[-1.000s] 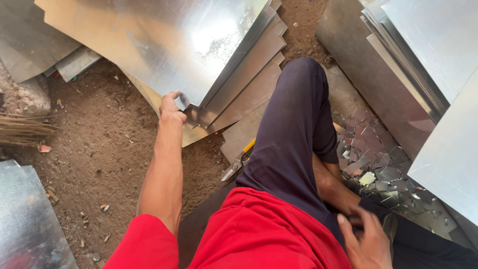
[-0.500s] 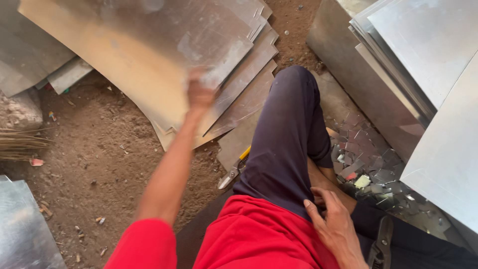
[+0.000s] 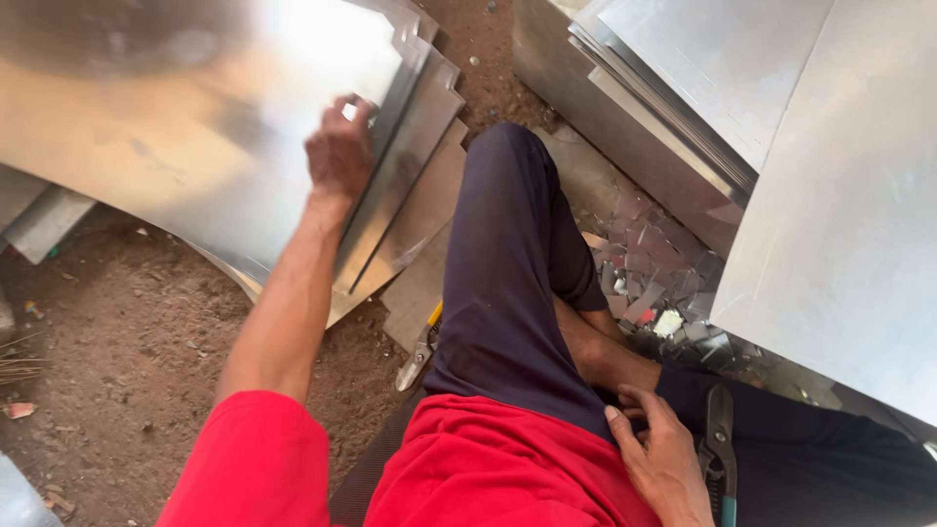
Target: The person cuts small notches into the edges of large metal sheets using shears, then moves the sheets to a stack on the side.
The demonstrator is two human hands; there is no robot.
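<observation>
Gripping: left hand closed on corner of shiny flat metal sheet, upper left of frame
Resting: right hand, fingers loosely spread on dark trouser leg, lower right
Nearby: grey metal snips just beside right hand

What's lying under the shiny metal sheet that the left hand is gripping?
Under the shiny metal sheet, more stepped flat metal sheets fan out over brown dirt ground. The left hand grips its edge; anything deeper is covered.

Tin snips with a yellow handle lie on the dirt floor, small metal offcuts sit to the right, and leaning metal sheets stand far right.
</observation>
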